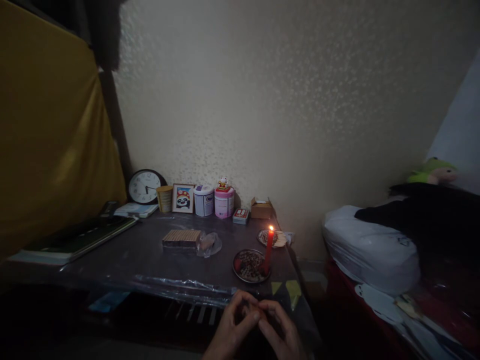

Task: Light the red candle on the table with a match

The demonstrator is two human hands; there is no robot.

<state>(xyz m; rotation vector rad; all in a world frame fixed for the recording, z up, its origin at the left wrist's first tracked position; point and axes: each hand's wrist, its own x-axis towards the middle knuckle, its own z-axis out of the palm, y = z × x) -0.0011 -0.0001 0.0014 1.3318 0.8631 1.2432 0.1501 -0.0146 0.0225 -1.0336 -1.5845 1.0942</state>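
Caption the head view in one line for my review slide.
Left hand and right hand close together near a lit red candle in a dim room.

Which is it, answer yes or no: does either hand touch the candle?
No, the left hand and right hand meet short of the red candle.

The red candle [269, 250] looks smooth and waxy; the dish [250, 281] at its foot has a shiny metal rim. Left of the candle lies wrinkled, glossy plastic sheeting [180, 285], and far left hangs satiny yellow cloth [56, 125]. Behind the candle sits a matt cardboard box [261, 211].
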